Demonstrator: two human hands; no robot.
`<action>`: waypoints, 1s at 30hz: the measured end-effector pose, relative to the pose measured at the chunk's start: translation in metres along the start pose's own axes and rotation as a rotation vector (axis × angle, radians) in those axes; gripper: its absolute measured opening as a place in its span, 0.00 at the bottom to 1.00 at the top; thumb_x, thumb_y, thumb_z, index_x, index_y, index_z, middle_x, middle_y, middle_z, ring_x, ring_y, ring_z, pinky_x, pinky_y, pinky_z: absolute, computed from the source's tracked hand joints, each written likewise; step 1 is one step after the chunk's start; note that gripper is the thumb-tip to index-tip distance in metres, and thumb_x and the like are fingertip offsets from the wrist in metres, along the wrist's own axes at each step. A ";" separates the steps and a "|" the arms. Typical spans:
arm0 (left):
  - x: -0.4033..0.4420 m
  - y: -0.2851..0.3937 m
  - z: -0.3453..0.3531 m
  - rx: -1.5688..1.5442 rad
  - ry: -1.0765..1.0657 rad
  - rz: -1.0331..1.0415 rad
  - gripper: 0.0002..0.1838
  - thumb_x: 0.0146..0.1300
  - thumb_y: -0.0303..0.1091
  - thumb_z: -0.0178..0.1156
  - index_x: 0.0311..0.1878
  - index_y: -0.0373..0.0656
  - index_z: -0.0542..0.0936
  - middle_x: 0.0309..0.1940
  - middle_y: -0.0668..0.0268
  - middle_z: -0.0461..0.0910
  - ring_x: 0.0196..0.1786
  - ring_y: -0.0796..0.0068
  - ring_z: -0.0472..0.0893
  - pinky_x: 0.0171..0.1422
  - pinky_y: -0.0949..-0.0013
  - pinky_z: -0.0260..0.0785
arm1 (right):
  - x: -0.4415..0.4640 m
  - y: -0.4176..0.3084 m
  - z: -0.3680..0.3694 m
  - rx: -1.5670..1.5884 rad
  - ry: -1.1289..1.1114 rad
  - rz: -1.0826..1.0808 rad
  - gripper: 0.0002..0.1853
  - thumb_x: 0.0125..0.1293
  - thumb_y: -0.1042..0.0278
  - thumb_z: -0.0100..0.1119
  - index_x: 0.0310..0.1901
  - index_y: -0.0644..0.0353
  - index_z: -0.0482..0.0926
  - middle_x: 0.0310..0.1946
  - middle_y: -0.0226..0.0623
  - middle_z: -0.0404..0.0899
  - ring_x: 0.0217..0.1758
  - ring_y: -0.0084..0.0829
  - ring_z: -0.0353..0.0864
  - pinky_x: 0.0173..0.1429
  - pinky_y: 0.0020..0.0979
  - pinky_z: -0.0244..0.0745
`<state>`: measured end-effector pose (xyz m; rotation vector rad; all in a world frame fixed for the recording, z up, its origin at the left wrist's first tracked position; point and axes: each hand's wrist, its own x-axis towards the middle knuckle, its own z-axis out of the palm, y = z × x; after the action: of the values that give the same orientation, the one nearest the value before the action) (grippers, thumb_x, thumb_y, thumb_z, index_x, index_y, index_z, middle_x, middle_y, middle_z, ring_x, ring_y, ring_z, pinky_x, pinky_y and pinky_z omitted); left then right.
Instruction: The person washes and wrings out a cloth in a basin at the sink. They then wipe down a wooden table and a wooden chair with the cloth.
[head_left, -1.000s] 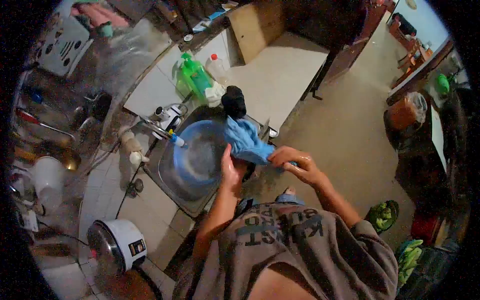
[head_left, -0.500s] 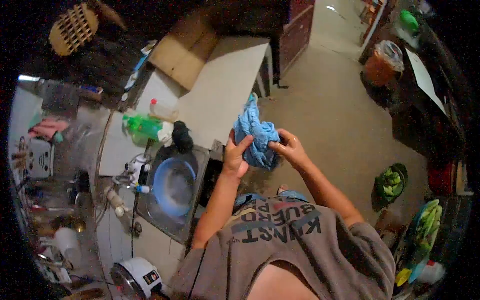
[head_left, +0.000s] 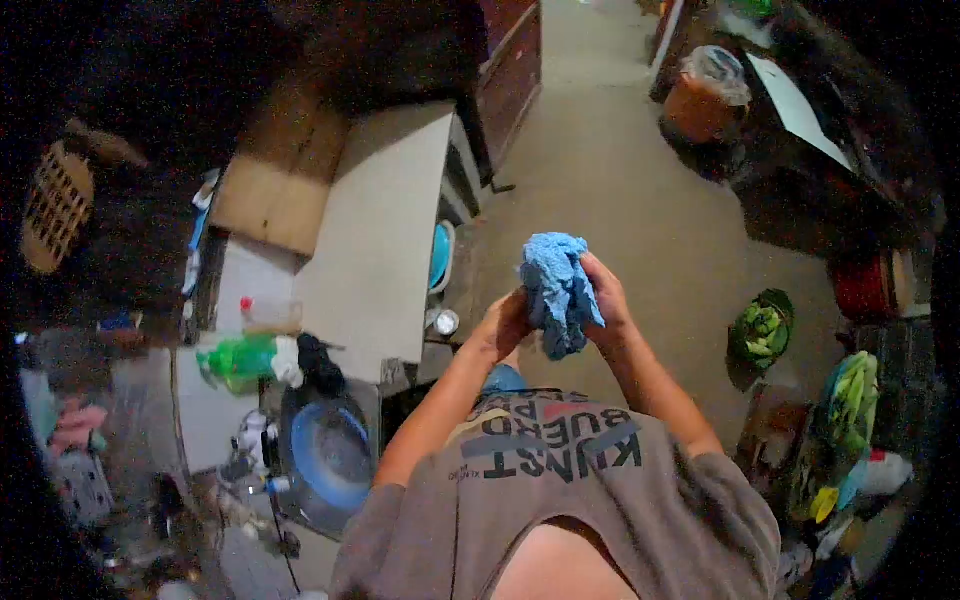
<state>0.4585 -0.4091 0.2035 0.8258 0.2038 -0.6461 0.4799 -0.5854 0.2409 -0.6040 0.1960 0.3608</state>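
- Head view: both hands hold a bunched blue cloth (head_left: 560,290), the left hand (head_left: 508,322) at one side and the right hand (head_left: 610,295) at the other, fingers curled in on it.
- The cloth is in front of the shirt (head_left: 560,445), over the floor (head_left: 620,180) and well apart from the sink (head_left: 362,395).
- A drop is the plainest risk: if either grip loosens, the loose folds could slip through and land on the floor, picking up dirt.
- Drips could also fall there if the cloth is wet, which I cannot tell; the basin (head_left: 303,455) sits in the sink, off to the left, too far to catch them.
- Some left fingers are hidden behind the cloth, so how firm that hold is cannot be judged.
- Swung low and wide left, the cloth could snag on the corner of the counter (head_left: 370,240).
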 end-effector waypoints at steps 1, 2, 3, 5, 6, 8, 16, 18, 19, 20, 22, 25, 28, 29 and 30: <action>0.003 0.008 0.006 -0.114 0.050 -0.122 0.25 0.65 0.46 0.56 0.61 0.43 0.69 0.53 0.62 0.75 0.55 0.66 0.75 0.60 0.59 0.67 | 0.004 -0.001 0.006 -0.019 0.005 -0.042 0.22 0.68 0.61 0.47 0.60 0.64 0.66 0.54 0.39 0.74 0.55 0.33 0.74 0.62 0.34 0.67; 0.015 0.015 0.011 -0.218 0.110 -0.250 0.24 0.65 0.44 0.55 0.60 0.42 0.69 0.52 0.61 0.75 0.55 0.66 0.75 0.60 0.57 0.67 | 0.015 -0.006 0.005 -0.036 0.010 -0.094 0.22 0.68 0.61 0.46 0.60 0.64 0.66 0.53 0.39 0.74 0.54 0.33 0.75 0.61 0.33 0.67; 0.031 0.015 -0.001 -0.199 0.064 -0.263 0.24 0.65 0.44 0.55 0.60 0.42 0.69 0.52 0.61 0.75 0.55 0.66 0.75 0.60 0.57 0.67 | 0.023 -0.011 0.006 -0.055 0.022 -0.156 0.22 0.68 0.62 0.45 0.60 0.63 0.66 0.52 0.39 0.75 0.53 0.32 0.76 0.61 0.33 0.68; 0.066 0.014 -0.033 -0.349 -0.004 -0.062 0.21 0.65 0.39 0.55 0.58 0.40 0.70 0.52 0.61 0.75 0.55 0.64 0.75 0.60 0.56 0.69 | 0.042 -0.025 0.000 -0.074 0.079 -0.188 0.19 0.67 0.64 0.47 0.57 0.62 0.69 0.48 0.35 0.77 0.50 0.29 0.76 0.59 0.32 0.69; 0.073 0.036 -0.026 -0.316 0.054 0.005 0.20 0.65 0.37 0.55 0.58 0.40 0.70 0.52 0.61 0.75 0.55 0.64 0.75 0.59 0.57 0.69 | 0.053 -0.030 -0.004 -0.129 0.123 -0.222 0.18 0.67 0.63 0.48 0.55 0.61 0.70 0.46 0.35 0.77 0.49 0.29 0.76 0.56 0.32 0.70; 0.081 0.083 -0.011 -0.220 0.070 0.131 0.19 0.65 0.34 0.55 0.57 0.40 0.70 0.52 0.61 0.75 0.54 0.64 0.75 0.59 0.59 0.69 | 0.076 -0.040 -0.034 -0.287 0.220 -0.283 0.15 0.67 0.62 0.50 0.51 0.60 0.72 0.43 0.33 0.77 0.47 0.27 0.75 0.53 0.31 0.71; 0.150 0.108 0.055 0.754 0.072 0.427 0.30 0.64 0.39 0.58 0.64 0.34 0.61 0.53 0.59 0.72 0.52 0.71 0.72 0.57 0.69 0.65 | 0.053 -0.053 -0.066 -0.749 0.364 -0.430 0.14 0.66 0.63 0.52 0.49 0.60 0.74 0.42 0.31 0.77 0.47 0.24 0.75 0.50 0.28 0.72; 0.158 0.094 0.095 0.799 -0.119 0.300 0.33 0.63 0.39 0.59 0.65 0.34 0.59 0.55 0.56 0.69 0.55 0.66 0.70 0.60 0.66 0.62 | 0.043 -0.066 -0.070 -0.612 0.232 -0.200 0.15 0.68 0.62 0.51 0.52 0.60 0.72 0.47 0.33 0.75 0.51 0.26 0.73 0.55 0.29 0.70; 0.167 0.084 0.111 0.868 -0.195 0.301 0.32 0.62 0.39 0.59 0.65 0.34 0.59 0.55 0.55 0.69 0.56 0.65 0.70 0.61 0.66 0.61 | 0.047 -0.068 -0.072 -0.599 0.251 -0.216 0.15 0.68 0.62 0.51 0.52 0.60 0.72 0.47 0.33 0.75 0.51 0.26 0.73 0.55 0.29 0.70; 0.177 0.064 0.119 0.893 -0.252 0.310 0.31 0.62 0.38 0.58 0.63 0.35 0.61 0.54 0.54 0.70 0.56 0.65 0.70 0.61 0.66 0.61 | 0.050 -0.066 -0.070 -0.506 0.354 -0.276 0.15 0.68 0.61 0.51 0.52 0.60 0.72 0.47 0.32 0.75 0.51 0.27 0.73 0.55 0.31 0.70; 0.185 0.047 0.141 0.946 -0.399 0.343 0.26 0.60 0.37 0.58 0.58 0.37 0.65 0.51 0.54 0.71 0.55 0.65 0.70 0.60 0.67 0.62 | 0.062 -0.070 -0.091 -0.377 0.539 -0.359 0.18 0.67 0.57 0.51 0.54 0.57 0.71 0.49 0.31 0.74 0.52 0.29 0.72 0.57 0.33 0.69; 0.204 0.040 0.171 1.061 -0.820 0.346 0.23 0.57 0.33 0.57 0.55 0.39 0.66 0.50 0.56 0.72 0.55 0.62 0.72 0.60 0.65 0.63 | 0.095 -0.079 -0.190 -0.088 -0.038 -0.666 0.17 0.60 0.55 0.56 0.46 0.55 0.72 0.44 0.30 0.75 0.47 0.25 0.72 0.51 0.32 0.70; 0.231 0.042 0.209 1.127 -0.955 0.221 0.22 0.55 0.30 0.56 0.55 0.40 0.67 0.49 0.59 0.71 0.54 0.66 0.71 0.59 0.65 0.63 | 0.101 -0.152 -0.173 -0.150 -0.207 -0.653 0.13 0.59 0.58 0.55 0.40 0.56 0.72 0.39 0.34 0.75 0.42 0.29 0.74 0.47 0.34 0.71; 0.243 0.040 0.226 1.126 -0.962 0.109 0.23 0.54 0.28 0.55 0.55 0.41 0.67 0.49 0.61 0.69 0.54 0.71 0.69 0.59 0.66 0.62 | 0.091 -0.159 -0.170 -0.160 -0.086 -0.671 0.13 0.59 0.59 0.54 0.40 0.56 0.72 0.39 0.35 0.75 0.42 0.29 0.74 0.47 0.34 0.71; 0.251 0.038 0.229 1.148 -0.982 0.166 0.23 0.55 0.31 0.58 0.56 0.42 0.69 0.49 0.60 0.71 0.54 0.68 0.70 0.58 0.65 0.63 | 0.083 -0.161 -0.167 -0.206 0.043 -0.676 0.12 0.59 0.59 0.54 0.40 0.57 0.72 0.39 0.35 0.75 0.42 0.30 0.74 0.47 0.34 0.71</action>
<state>0.6631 -0.6722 0.2780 1.4689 -1.2233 -0.9347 0.6059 -0.7830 0.1656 -0.8408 -0.0126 -0.2902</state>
